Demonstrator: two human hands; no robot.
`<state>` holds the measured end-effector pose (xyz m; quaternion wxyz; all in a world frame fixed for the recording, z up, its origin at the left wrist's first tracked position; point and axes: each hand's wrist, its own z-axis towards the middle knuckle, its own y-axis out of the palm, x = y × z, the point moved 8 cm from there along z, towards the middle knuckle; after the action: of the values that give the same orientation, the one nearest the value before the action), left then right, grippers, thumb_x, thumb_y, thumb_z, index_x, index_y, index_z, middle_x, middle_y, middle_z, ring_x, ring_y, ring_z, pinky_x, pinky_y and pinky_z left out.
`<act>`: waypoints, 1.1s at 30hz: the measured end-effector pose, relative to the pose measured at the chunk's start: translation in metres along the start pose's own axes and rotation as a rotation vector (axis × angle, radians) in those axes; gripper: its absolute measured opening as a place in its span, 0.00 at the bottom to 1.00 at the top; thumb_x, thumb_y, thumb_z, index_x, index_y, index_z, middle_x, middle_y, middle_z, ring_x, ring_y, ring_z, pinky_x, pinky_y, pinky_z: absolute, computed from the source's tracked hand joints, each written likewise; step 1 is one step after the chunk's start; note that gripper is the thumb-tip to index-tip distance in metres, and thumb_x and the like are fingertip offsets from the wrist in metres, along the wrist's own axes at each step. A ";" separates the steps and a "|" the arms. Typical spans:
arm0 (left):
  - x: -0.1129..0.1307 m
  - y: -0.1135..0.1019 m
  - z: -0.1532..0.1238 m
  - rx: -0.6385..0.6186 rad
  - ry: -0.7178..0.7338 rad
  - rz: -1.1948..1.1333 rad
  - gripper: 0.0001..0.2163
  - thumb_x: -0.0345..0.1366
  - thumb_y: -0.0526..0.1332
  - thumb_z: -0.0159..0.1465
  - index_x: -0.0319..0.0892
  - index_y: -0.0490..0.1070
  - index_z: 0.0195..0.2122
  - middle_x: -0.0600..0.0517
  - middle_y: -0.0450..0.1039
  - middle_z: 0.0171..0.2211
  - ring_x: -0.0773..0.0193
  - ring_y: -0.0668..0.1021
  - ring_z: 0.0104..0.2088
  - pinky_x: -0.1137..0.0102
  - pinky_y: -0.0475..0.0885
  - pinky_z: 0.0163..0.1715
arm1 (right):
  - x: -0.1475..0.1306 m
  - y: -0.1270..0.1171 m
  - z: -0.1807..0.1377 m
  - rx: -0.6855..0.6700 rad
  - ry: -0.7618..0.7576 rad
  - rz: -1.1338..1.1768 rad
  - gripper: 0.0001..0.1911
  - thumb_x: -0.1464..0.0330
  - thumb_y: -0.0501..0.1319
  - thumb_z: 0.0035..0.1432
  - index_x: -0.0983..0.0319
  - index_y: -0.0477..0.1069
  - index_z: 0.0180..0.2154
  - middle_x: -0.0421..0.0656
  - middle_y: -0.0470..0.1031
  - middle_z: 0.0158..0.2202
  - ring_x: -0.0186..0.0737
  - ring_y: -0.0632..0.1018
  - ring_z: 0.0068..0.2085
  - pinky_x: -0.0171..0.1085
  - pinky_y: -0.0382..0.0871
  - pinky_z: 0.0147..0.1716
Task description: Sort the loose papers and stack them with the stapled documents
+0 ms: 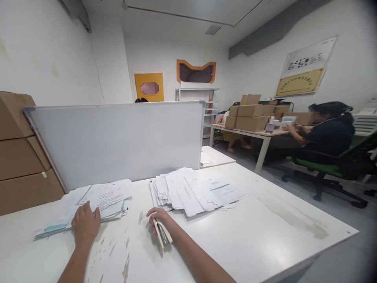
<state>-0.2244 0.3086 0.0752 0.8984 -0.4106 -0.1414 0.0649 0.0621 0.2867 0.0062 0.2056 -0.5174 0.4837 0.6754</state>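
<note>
My left hand (85, 225) rests with curled fingers on the near edge of a loose stack of printed papers (103, 198) lying on the white table (250, 239). My right hand (159, 218) lies on the table just in front of a second, fanned-out pile of folded papers (194, 190). Its fingers are closed around a small stapler-like tool (161, 232) that points back toward me. The two piles sit side by side, a hand's width apart.
A white board (118, 141) stands upright along the table's far edge. Stacked cardboard boxes (17, 157) rise at the left. At the right, a person in a green chair (326, 135) works at another table loaded with boxes (250, 118).
</note>
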 end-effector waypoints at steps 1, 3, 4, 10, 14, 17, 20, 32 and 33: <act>-0.001 0.001 0.001 -0.003 0.000 0.003 0.32 0.46 0.34 0.67 0.25 0.59 0.59 0.31 0.65 0.56 0.41 0.64 0.59 0.50 0.61 0.54 | 0.000 -0.001 0.002 0.000 0.000 0.025 0.19 0.58 0.61 0.38 0.62 0.68 0.32 0.34 0.66 0.19 0.32 0.68 0.15 0.30 0.58 0.14; -0.004 0.003 0.002 -0.009 -0.008 0.000 0.33 0.47 0.33 0.67 0.26 0.60 0.59 0.31 0.65 0.55 0.41 0.65 0.58 0.50 0.61 0.53 | 0.002 -0.003 0.005 0.007 0.013 0.044 0.20 0.54 0.60 0.39 0.63 0.68 0.29 0.35 0.65 0.17 0.31 0.67 0.14 0.29 0.56 0.13; -0.005 0.005 0.003 -0.011 -0.011 -0.004 0.33 0.47 0.32 0.67 0.26 0.60 0.59 0.31 0.65 0.55 0.41 0.65 0.58 0.50 0.62 0.53 | 0.003 -0.004 0.006 0.013 0.022 0.044 0.20 0.53 0.60 0.39 0.63 0.67 0.28 0.35 0.65 0.17 0.31 0.67 0.13 0.29 0.56 0.12; -0.007 0.003 0.002 -0.012 -0.034 -0.011 0.35 0.48 0.31 0.66 0.25 0.60 0.59 0.30 0.66 0.54 0.40 0.66 0.57 0.50 0.62 0.52 | 0.009 -0.008 0.004 0.048 0.080 0.055 0.18 0.55 0.58 0.43 0.63 0.69 0.28 0.35 0.64 0.17 0.31 0.67 0.13 0.29 0.57 0.11; -0.007 0.002 0.004 -0.019 -0.020 -0.015 0.35 0.48 0.33 0.65 0.24 0.60 0.59 0.29 0.67 0.52 0.38 0.67 0.55 0.50 0.63 0.51 | 0.014 -0.008 0.003 0.069 0.112 0.129 0.16 0.56 0.56 0.49 0.63 0.67 0.26 0.35 0.63 0.17 0.30 0.66 0.13 0.28 0.56 0.11; -0.010 0.009 0.007 -0.038 -0.004 -0.022 0.35 0.48 0.34 0.65 0.22 0.60 0.59 0.28 0.67 0.52 0.37 0.68 0.54 0.49 0.64 0.50 | 0.015 -0.010 0.002 0.123 0.116 0.144 0.14 0.58 0.57 0.51 0.63 0.66 0.26 0.35 0.63 0.17 0.30 0.66 0.13 0.29 0.56 0.11; -0.015 0.017 0.009 -0.056 0.007 -0.029 0.35 0.48 0.35 0.65 0.23 0.60 0.59 0.28 0.67 0.52 0.36 0.69 0.53 0.49 0.65 0.49 | 0.012 -0.010 0.000 0.173 0.089 0.146 0.13 0.58 0.58 0.52 0.63 0.66 0.26 0.36 0.64 0.18 0.30 0.66 0.14 0.29 0.57 0.12; -0.006 0.011 0.006 -0.042 0.006 -0.077 0.32 0.45 0.40 0.66 0.20 0.56 0.61 0.24 0.67 0.50 0.35 0.69 0.54 0.49 0.63 0.51 | -0.003 -0.010 -0.012 0.355 -0.037 -0.035 0.09 0.61 0.57 0.49 0.60 0.62 0.25 0.33 0.60 0.15 0.32 0.62 0.15 0.31 0.57 0.14; -0.003 0.009 0.005 -0.021 0.013 -0.096 0.32 0.44 0.41 0.66 0.20 0.56 0.61 0.23 0.66 0.51 0.35 0.67 0.56 0.47 0.63 0.52 | -0.003 -0.010 -0.012 0.353 -0.036 -0.047 0.09 0.61 0.57 0.49 0.60 0.62 0.24 0.33 0.59 0.15 0.32 0.62 0.15 0.31 0.57 0.14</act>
<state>-0.2287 0.3173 0.0708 0.8970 -0.4134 -0.1555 0.0176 0.0774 0.2814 0.0044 0.3175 -0.4722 0.5789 0.5840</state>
